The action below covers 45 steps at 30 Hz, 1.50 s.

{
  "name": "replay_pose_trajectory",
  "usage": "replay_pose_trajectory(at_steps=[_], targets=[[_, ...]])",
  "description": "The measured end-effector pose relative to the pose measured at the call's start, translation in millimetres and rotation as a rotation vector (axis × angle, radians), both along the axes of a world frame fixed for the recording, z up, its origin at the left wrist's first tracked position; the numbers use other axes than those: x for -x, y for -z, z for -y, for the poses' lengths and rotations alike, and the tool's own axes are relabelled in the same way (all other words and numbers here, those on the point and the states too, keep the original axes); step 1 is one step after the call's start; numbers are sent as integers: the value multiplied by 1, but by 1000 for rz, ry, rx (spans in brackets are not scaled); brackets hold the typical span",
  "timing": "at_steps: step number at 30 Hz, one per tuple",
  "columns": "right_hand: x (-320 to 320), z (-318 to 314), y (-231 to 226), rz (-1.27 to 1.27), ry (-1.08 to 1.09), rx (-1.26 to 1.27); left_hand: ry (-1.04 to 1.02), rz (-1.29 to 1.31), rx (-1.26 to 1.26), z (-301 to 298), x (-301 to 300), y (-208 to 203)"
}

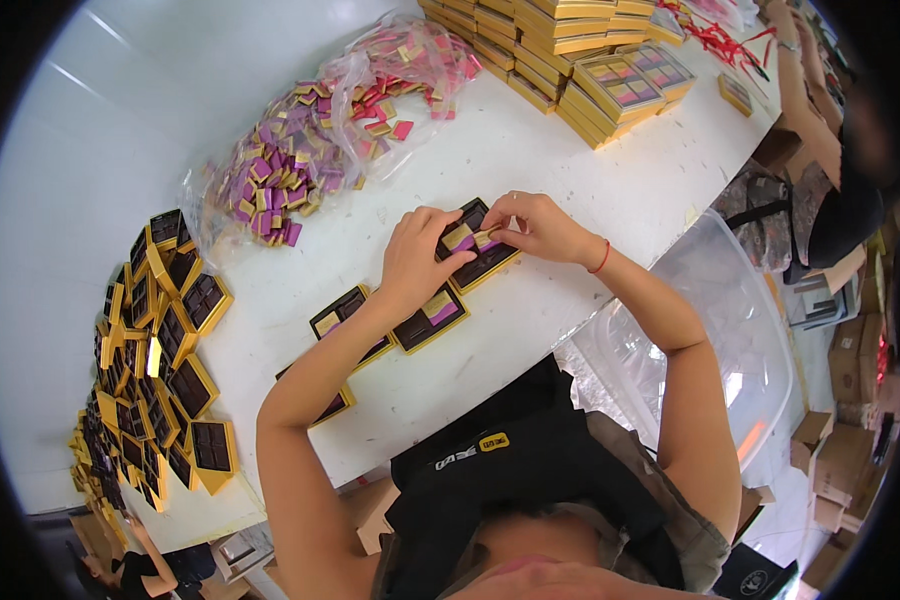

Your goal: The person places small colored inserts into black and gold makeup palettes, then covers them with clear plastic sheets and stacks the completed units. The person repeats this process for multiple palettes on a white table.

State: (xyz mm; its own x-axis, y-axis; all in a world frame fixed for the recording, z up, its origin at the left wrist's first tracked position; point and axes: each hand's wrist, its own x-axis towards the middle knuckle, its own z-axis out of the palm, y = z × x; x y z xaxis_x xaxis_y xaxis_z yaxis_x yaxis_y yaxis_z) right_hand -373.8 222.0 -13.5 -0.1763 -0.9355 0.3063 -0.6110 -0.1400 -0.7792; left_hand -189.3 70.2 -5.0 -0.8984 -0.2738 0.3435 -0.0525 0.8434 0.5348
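Note:
A gold-edged box (491,270) with a dark compartmented insert lies tilted on the table in front of me. My left hand (417,258) holds its left end, index finger and thumb spread on either side of a purple-and-gold piece (457,238) seated in it. From the right, my right hand (542,226) pinches another small purple-and-gold wrapped piece (485,239) over the insert, beside the first one. Below my left hand sits a second box (432,318) with one piece in it. A third box (339,312) is partly covered by my left forearm.
Many unfilled gold-edged boxes (192,385) are heaped at the left. Clear bags hold loose purple pieces (270,190) and red pieces (401,130) at the back. Stacked filled boxes (610,90) stand behind. A clear plastic bin (715,330) is at my right, and another person's arm (805,95) shows far right.

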Motion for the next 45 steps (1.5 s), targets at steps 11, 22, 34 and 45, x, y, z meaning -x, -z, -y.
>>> replay_pose_trajectory(at_steps=[11,22,34,45], targets=[[-7,-10,9,-213,3,120,108,144,501,-3,-29,6],[-16,-18,10,-316,24,98,265,161,374,24,-37,14],[3,66,-28,-176,133,343,-101,-172,73,87,36,20],[69,237,48,-288,170,-10,-480,-162,158,189,101,45]])
